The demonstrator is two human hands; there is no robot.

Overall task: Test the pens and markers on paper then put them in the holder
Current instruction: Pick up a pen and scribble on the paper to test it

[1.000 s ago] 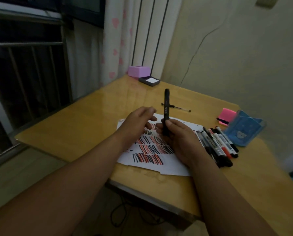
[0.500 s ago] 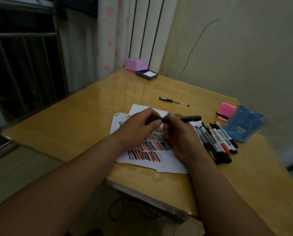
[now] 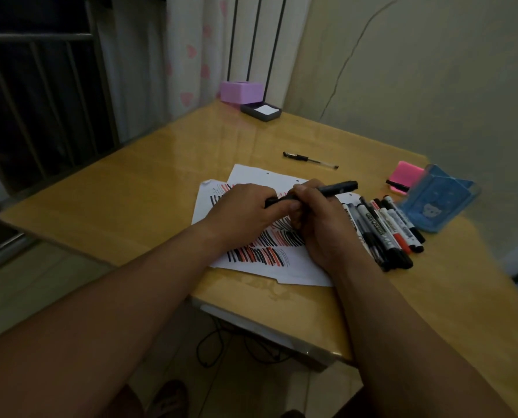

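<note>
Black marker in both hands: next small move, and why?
Probably pull the hands apart to uncap the black marker. The left hand grips one end and the right hand grips the barrel. It lies level over the striped paper with no tip showing. I cannot quite tell whether the cap is on.

Two sheets of paper (image 3: 306, 276); one marker (image 3: 339, 188) held; one pen (image 3: 310, 159) alone; roughly seven markers (image 3: 384, 233) bunched near the table's right edge; one blue holder (image 3: 435, 206); one pink pad (image 3: 407, 175); one pink box (image 3: 241, 92); one dark tray (image 3: 260, 111).
</note>
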